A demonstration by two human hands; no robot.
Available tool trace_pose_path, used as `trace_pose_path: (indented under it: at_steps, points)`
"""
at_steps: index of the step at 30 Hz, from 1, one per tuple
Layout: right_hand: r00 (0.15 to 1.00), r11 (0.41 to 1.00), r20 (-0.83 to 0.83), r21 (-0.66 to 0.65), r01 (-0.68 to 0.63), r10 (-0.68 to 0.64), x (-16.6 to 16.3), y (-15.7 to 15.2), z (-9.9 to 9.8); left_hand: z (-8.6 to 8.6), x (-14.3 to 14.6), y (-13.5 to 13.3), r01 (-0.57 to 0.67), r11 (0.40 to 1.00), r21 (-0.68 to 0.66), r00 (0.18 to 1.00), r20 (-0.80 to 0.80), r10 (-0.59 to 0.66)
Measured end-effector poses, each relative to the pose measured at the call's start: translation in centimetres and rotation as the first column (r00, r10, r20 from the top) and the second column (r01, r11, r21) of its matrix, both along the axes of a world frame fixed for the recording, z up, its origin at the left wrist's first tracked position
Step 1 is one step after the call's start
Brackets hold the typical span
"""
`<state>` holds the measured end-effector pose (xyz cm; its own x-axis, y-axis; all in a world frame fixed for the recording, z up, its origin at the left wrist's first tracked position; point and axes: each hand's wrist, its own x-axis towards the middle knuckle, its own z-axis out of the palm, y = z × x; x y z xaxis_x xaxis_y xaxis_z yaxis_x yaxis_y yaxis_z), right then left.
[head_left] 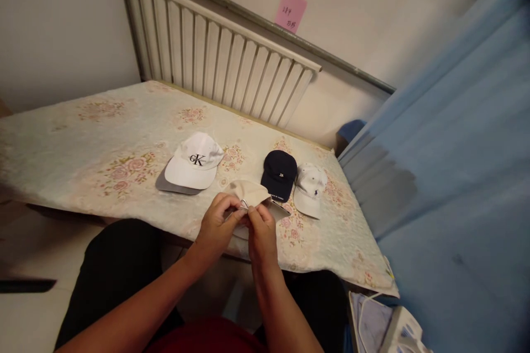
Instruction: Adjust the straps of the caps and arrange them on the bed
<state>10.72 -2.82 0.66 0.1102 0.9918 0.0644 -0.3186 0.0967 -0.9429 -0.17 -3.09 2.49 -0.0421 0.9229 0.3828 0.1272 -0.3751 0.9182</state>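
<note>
A beige cap [250, 190] is between my two hands, close to the near edge of the table. My left hand [218, 222] is closed, its thumb and fingers pinching the cap's strap beside a small shiny buckle [244, 204]. From the other side my right hand [262, 227] pinches the strap at the same buckle. My fingers cover much of the strap, and how it runs through the buckle is too small to make out. A navy cap [278, 172] lies just beyond my right hand. Touching or nearly touching it is a white cap with a small dark emblem [312, 187].
A white cap with black letters [199, 160] and a grey underbrim rests to the left on the flowered tablecloth [103, 143]. Behind the table stands a radiator [219, 55]. A blue curtain [447, 187] hangs on the right. A white appliance [403, 328] sits low at the right.
</note>
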Motion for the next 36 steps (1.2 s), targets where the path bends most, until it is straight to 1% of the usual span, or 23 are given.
trace_pose_path:
  at_steps: [3, 6, 8, 11, 14, 16, 18, 21, 23, 27, 30, 34, 36]
  points:
    - [0.985, 0.998, -0.163, -0.005, -0.064, 0.062, -0.1, 0.1, 0.2, -0.2, -0.4, 0.0, 0.084, 0.994, -0.069, 0.996, 0.041, -0.082]
    - [0.955, 0.988, -0.256, 0.027, -0.15, 0.151, 0.3, 0.1, 0.4, -0.3, -0.6, -0.1, 0.125, 0.985, -0.117, 0.992, 0.037, -0.121]
    - [0.944, 0.979, -0.26, 0.052, -0.198, 0.204, 0.6, 0.3, 0.4, -0.3, -0.7, -0.2, 0.132, 0.981, -0.143, 0.991, 0.03, -0.129]
    - [0.934, 0.963, -0.236, 0.086, -0.254, 0.267, 1.2, 0.6, 0.3, -0.2, -0.5, -0.4, 0.178, 0.962, -0.207, 0.984, 0.058, -0.169]
    - [0.923, 0.947, -0.215, 0.111, -0.3, 0.318, 1.6, 0.8, 0.3, -0.1, -0.4, -0.5, 0.237, 0.923, -0.304, 0.969, 0.145, -0.2]
    - [0.922, 0.944, -0.205, 0.114, -0.311, 0.328, 1.8, 0.7, 0.5, -0.2, -0.4, -0.6, 0.281, 0.891, -0.357, 0.953, 0.214, -0.215]
    - [0.923, 0.943, -0.197, 0.095, -0.319, 0.332, 1.9, 0.7, 0.6, -0.4, -0.5, -0.6, 0.303, 0.881, -0.365, 0.944, 0.243, -0.224]
    - [0.918, 0.937, -0.19, 0.041, -0.346, 0.347, 2.1, 0.6, 0.8, -0.5, -0.7, -0.6, 0.303, 0.893, -0.333, 0.945, 0.227, -0.236]
    - [0.91, 0.928, -0.193, 0.008, -0.373, 0.367, 2.2, 0.6, 0.7, -0.5, -0.8, -0.6, 0.329, 0.884, -0.333, 0.936, 0.236, -0.26]
    - [0.88, 0.901, -0.221, -0.013, -0.434, 0.42, 2.2, 0.7, 0.1, -0.4, -0.8, -0.8, 0.368, 0.849, -0.379, 0.917, 0.302, -0.262]
    - [0.866, 0.891, -0.256, -0.036, -0.453, 0.43, 2.3, 0.8, -0.7, -0.4, -0.8, -0.9, 0.38, 0.838, -0.391, 0.903, 0.351, -0.246]
    - [0.864, 0.894, -0.303, -0.077, -0.442, 0.402, 2.4, 0.9, -1.2, -0.8, -1.1, -0.8, 0.36, 0.855, -0.373, 0.913, 0.327, -0.242]
    - [0.873, 0.897, -0.285, -0.084, -0.433, 0.395, 2.4, 0.8, -1.1, -1.0, -1.2, -0.7, 0.353, 0.863, -0.36, 0.92, 0.303, -0.25]
